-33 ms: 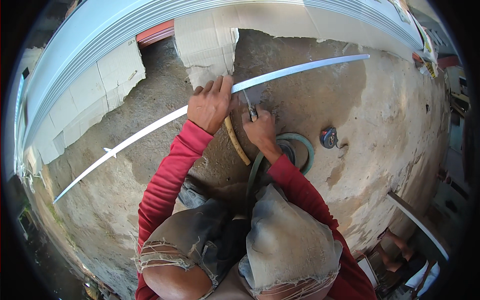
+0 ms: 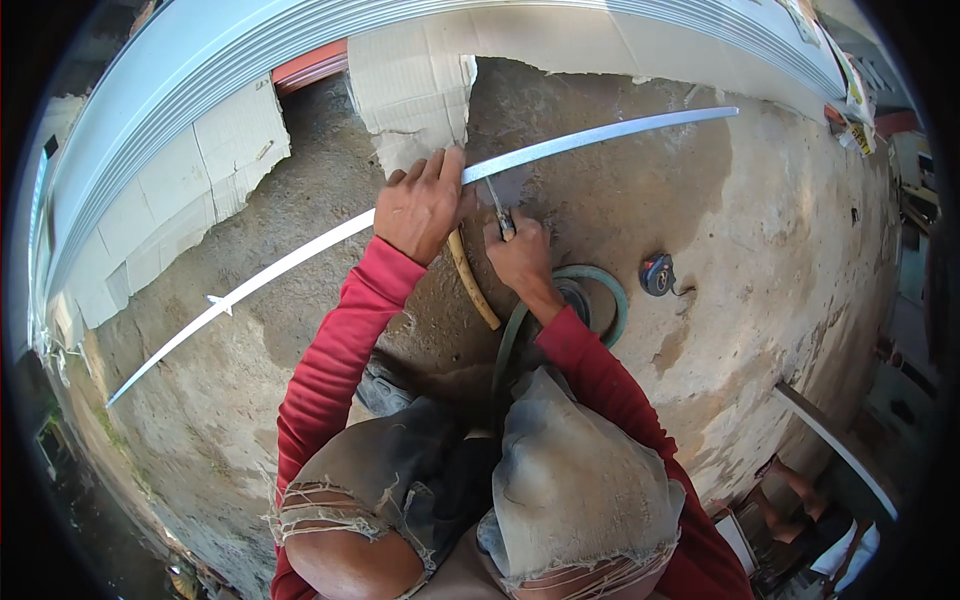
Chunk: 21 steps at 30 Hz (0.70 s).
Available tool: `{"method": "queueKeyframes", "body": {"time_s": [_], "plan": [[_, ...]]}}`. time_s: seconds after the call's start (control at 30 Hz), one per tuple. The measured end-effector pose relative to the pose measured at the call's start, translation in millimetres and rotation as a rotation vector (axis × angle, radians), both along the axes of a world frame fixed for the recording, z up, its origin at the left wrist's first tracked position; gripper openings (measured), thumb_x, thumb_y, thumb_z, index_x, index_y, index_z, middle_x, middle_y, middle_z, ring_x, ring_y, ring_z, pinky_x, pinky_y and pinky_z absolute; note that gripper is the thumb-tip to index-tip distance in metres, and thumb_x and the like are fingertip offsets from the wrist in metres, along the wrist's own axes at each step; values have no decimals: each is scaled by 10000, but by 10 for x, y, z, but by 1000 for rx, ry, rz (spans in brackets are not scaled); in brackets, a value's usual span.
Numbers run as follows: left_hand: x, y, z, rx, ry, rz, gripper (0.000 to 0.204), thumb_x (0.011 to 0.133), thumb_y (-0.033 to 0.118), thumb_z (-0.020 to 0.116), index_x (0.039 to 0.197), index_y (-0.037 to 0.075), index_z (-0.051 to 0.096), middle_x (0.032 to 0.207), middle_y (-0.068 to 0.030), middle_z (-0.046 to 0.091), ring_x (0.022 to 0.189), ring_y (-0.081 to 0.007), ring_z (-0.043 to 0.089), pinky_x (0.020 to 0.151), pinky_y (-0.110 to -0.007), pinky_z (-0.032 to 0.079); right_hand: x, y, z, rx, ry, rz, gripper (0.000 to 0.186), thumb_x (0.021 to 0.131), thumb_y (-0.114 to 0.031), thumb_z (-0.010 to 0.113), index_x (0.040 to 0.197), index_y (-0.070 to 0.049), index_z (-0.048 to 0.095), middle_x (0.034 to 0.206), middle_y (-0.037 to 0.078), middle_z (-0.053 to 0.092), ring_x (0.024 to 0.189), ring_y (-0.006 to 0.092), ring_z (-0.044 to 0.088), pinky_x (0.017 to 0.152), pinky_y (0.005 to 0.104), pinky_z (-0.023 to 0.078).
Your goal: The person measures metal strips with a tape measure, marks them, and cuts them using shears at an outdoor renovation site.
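A long, narrow white-and-silver strip (image 2: 590,137) reaches from the lower left to the upper right in front of me, close above the ground. My left hand (image 2: 418,205) is closed over its middle. Beneath the strip, my right hand (image 2: 522,258) grips a slim hand tool (image 2: 499,205) with a narrow metal shaft or blade. Its tip meets the strip's near edge just right of my left hand; whether it touches cannot be made out. A small white piece (image 2: 220,304) crosses the strip farther left.
A yellow-brown curved stick (image 2: 474,285) lies between my forearms. Right of it is a coiled green hose (image 2: 620,300), then a round tape measure (image 2: 656,274). Torn cardboard (image 2: 415,90) and ribbed pale panels (image 2: 200,85) line the far side. Another person (image 2: 800,510) is at lower right.
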<state>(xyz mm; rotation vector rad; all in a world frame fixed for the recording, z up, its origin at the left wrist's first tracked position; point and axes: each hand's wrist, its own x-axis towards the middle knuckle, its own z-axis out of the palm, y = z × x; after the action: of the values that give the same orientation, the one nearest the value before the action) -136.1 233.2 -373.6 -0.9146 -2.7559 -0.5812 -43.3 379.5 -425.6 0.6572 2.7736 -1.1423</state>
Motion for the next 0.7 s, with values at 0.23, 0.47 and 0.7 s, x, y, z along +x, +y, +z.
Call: {"method": "queueKeyframes", "body": {"time_s": [0.23,0.47,0.7], "plan": [[-130,-90,75,-196,-178,-20,289,836,280,735,999,103,574,829,-71,682,720,-325,699,578,-427,545,25,-7,-6,-57,-38,58,274,901,-283,661,886,-11,632,736,248,670,744,466,670,673,537,529],[10,-39,66,-147,-35,86,290,792,276,778,967,141,590,802,-43,684,710,-290,701,587,-400,541,7,-103,73,-4,-13,17,353,917,-372,678,906,-20,658,713,225,678,710,443,680,664,521,536],[-79,-9,163,-221,-162,118,305,787,376,786,963,152,677,720,-94,689,659,-290,702,553,-415,535,-13,-21,124,16,22,9,444,898,-439,696,915,4,679,712,233,677,711,446,683,667,515,540]]}}
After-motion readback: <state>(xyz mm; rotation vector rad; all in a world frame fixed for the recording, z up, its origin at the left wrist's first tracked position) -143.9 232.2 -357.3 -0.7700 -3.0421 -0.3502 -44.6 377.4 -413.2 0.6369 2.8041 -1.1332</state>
